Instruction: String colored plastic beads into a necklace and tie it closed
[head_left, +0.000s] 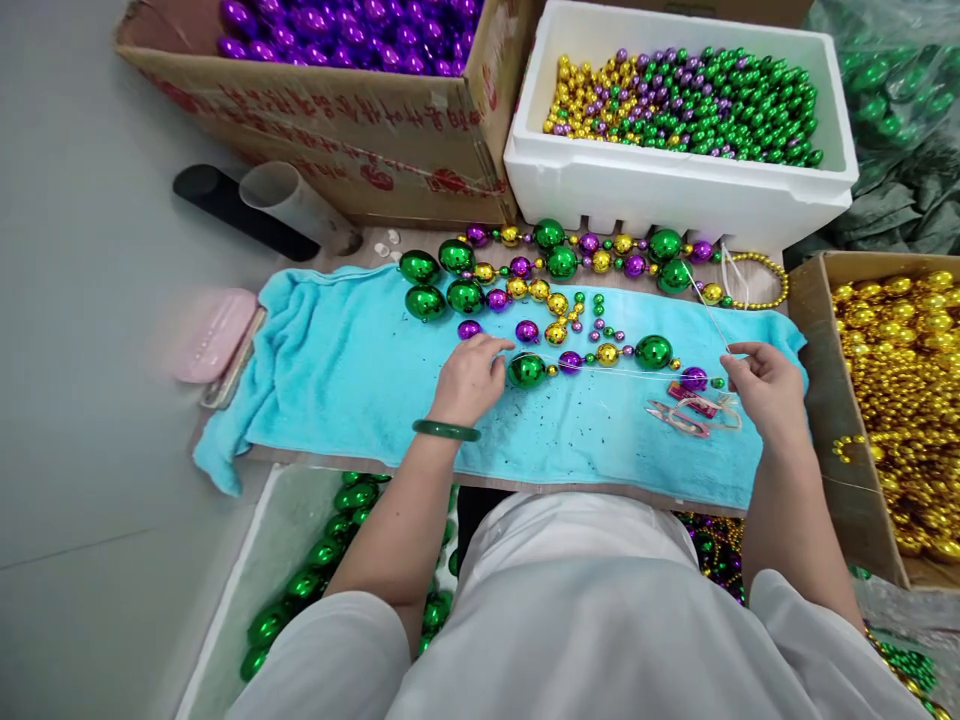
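Note:
My right hand (766, 390) is closed in a pinch on a thin white string (709, 312), at the right of the turquoise towel (360, 400). Below it, a strung row of beads lies across the towel, with a big green bead (527, 370) at its left and another green bead (654, 352) farther right. My left hand (471, 380) is low over the towel, thumb and forefinger apart, just left of the row. A purple bead (469, 330) lies by its knuckles; whether they touch, I cannot tell. Another purple bead (527, 331) rests near its fingertips.
Small snips (677, 420) lie below my right hand. Finished-looking bead strands (561, 262) stretch along the towel's far edge. Behind stand a carton (322, 130) of purple beads and a white foam box (675, 185) of mixed beads. A carton (847, 400) of gold beads is at right.

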